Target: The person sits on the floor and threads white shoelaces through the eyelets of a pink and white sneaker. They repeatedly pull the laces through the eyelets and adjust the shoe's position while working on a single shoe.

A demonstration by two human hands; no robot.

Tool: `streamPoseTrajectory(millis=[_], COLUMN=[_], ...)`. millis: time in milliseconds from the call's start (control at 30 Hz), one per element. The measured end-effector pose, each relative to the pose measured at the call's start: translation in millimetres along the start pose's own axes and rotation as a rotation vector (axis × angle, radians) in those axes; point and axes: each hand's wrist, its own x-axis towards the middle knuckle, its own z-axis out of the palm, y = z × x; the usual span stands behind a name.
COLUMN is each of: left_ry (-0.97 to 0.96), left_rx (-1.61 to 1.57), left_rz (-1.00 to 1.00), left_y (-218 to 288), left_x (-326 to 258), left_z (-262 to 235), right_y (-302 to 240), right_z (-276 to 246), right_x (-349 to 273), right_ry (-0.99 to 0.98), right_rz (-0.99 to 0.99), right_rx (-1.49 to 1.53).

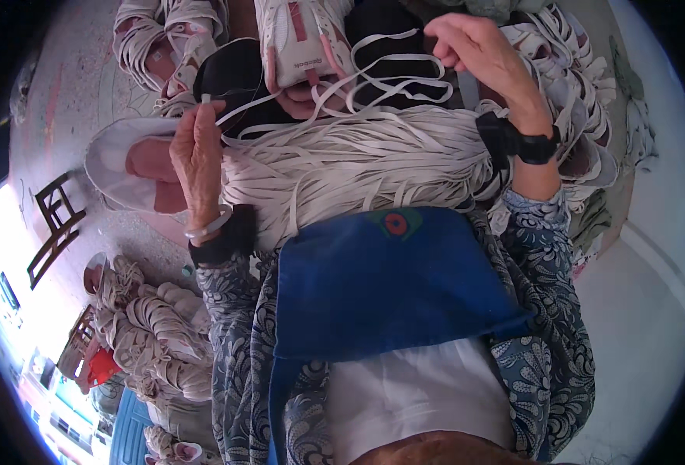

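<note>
A white and pink sneaker [303, 46] stands before me at the top, a white shoelace [393, 58] running from it in loose loops to the right. My left hand [197, 159] is closed in a pinch at the left, a pale lace end showing above its fingertips. At upper right my right hand [482, 54] is raised, its fingers drawn together at the lace's other end; the grip itself is partly hidden. Between my forearms, a thick bundle of white shoelaces [358, 159] lies across my lap, over the top of a blue apron [389, 287].
Dark padded surfaces [230, 74] flank the sneaker. A white item with pink lining [114, 167] lies left of my left hand. Piles of laced shoes stand at upper left [164, 54], right [582, 85] and lower left [156, 333]. A wooden frame [56, 225] lies on the floor.
</note>
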Motion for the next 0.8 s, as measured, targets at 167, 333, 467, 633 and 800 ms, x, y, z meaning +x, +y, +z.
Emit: streamPoseTrajectory(millis=[167,333,467,633,800], left_ry=[0.082,-0.082,-0.223,-0.200,-0.122], left_rx=[-0.025,0.063,0.349,0.436,0.149], left_rz=[-0.082,-0.113,-0.028,-0.060,-0.066], left_y=[-21.6,1.0,7.1,5.6,26.9], left_x=[-8.2,-25.6,-36.6,-37.0,-30.2], left_z=[-24.7,-31.8,-25.7,-33.7,-17.1], right_y=[-24.6,-16.2,-41.1,-64.7,-58.2], right_z=[43.8,40.9,40.1,40.3,42.4], right_x=[9.9,25.8,30.7,12.3,25.4], right_ry=[0.070,0.108,0.222,0.102,0.115], right_rz=[-0.283,-0.680,-0.804,-0.465,-0.126], right_rx=[-0.311,-0.707,-0.451,-0.185,0.117])
